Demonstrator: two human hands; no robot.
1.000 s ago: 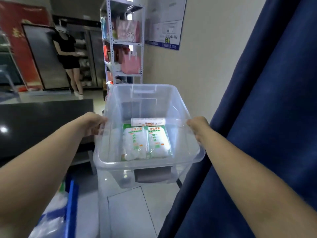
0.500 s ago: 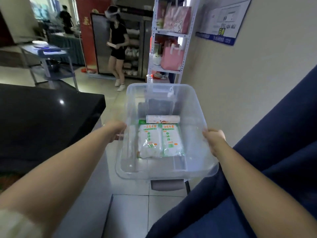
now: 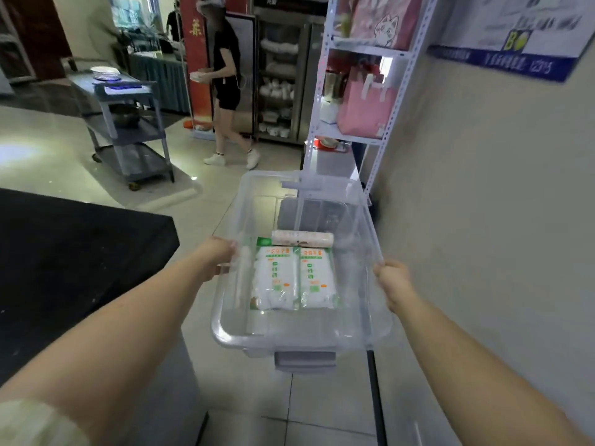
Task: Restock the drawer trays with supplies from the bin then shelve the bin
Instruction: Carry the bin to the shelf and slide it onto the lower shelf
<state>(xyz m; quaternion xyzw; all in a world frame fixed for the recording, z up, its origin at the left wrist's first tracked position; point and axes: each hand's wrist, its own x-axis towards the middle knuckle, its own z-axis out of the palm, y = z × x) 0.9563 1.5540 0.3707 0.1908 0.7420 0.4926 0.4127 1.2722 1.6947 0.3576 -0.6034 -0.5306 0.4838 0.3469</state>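
Note:
I carry a clear plastic bin in front of me above the tiled floor. My left hand grips its left rim and my right hand grips its right rim. Inside lie two white packets with green and orange print side by side, and a white roll lies across their far ends. The rest of the bin's bottom is bare. A grey latch handle shows at the bin's near end.
A white metal shelf rack with pink bags stands ahead against the right wall. A black counter is at my left. A person in black walks further back near a grey trolley.
My view has swung left and forward: the blue curtain at the right is gone, the wall and shelf rack are closer. The bin stays held in both hands. The person in black is walking.

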